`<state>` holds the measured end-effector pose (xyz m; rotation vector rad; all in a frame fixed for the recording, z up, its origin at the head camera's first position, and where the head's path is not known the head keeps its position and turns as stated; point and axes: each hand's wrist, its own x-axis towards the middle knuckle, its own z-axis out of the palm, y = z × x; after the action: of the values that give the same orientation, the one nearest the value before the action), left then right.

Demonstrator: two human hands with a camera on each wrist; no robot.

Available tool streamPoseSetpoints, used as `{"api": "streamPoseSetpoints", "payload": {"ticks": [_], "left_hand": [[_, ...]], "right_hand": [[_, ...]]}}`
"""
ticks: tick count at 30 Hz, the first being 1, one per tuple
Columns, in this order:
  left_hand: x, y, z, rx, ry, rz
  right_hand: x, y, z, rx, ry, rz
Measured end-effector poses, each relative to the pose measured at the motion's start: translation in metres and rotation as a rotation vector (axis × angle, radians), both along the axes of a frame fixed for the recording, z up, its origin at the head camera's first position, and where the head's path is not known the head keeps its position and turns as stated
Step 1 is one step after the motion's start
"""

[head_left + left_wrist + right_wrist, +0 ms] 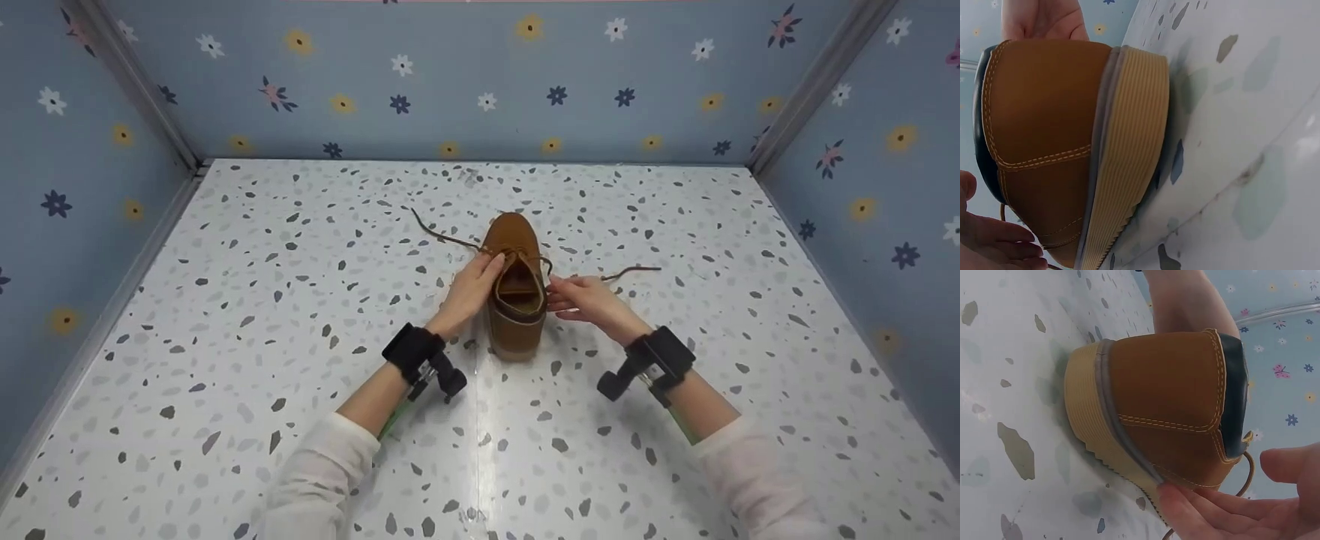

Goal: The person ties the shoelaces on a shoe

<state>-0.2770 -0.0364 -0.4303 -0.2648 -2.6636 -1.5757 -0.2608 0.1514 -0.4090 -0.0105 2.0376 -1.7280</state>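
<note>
Shoe point(519, 291) stood sole-down near the frame's centre between left hand point(466, 291) and right hand point(590, 301), both with fingers extended and no visible pinch, so steadying it while easing the lace point(442, 238) gently seemed wisest.

Walled booth, lab recording-station type; wider building cannot be told. Signs: blue flower-printed flat panels point(442, 75) on three sides, straight grey corner strips point(140, 82), white grey-speckled terrazzo-look table point(225, 315), black wrist-strapped camera units point(415, 352).
</note>
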Motion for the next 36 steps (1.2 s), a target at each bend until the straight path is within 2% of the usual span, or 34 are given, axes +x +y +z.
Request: {"api": "streamPoseSetpoints", "payload": {"ticks": [4, 7, 9, 11, 15, 19, 22, 25, 28, 31, 36], "left_hand": [[-0.015, 0.002, -0.002, 0.066, 0.02, 0.054], [-0.036, 0.004, -0.021, 0.261, 0.032, 0.081], [-0.052, 0.005, -0.037, 0.388, 0.063, 0.084], [-0.068, 0.006, -0.055, 0.495, 0.125, 0.079], [-0.086, 0.008, -0.072, 0.575, 0.253, 0.045], [-0.09, 0.01, -0.079, 0.625, 0.314, 0.012], [-0.09, 0.011, -0.081, 0.694, 0.29, -0.03], [-0.089, 0.013, -0.081, 0.781, 0.242, -0.07], [-0.088, 0.014, -0.081, 0.813, 0.235, -0.084], [-0.088, 0.015, -0.083, 0.81, 0.26, -0.088], [-0.088, 0.014, -0.087, 0.828, 0.28, -0.105]], "right_hand": [[0.003, -0.001, -0.001, 0.006, 0.003, 0.003], [0.004, -0.001, -0.001, 0.001, 0.011, 0.007], [0.005, -0.002, 0.0, -0.002, 0.019, 0.009], [0.005, -0.002, -0.001, -0.005, 0.032, 0.013], [0.003, -0.001, -0.008, 0.0, 0.047, 0.018], [-0.015, 0.007, -0.04, 0.013, 0.05, 0.023], [-0.034, 0.013, -0.073, -0.028, 0.063, 0.012], [-0.044, 0.013, -0.091, -0.069, 0.099, 0.008], [-0.044, 0.01, -0.094, -0.087, 0.122, 0.027], [-0.043, 0.005, -0.093, -0.083, 0.119, 0.012], [-0.045, -0.003, -0.09, -0.033, 0.137, -0.051]]}}
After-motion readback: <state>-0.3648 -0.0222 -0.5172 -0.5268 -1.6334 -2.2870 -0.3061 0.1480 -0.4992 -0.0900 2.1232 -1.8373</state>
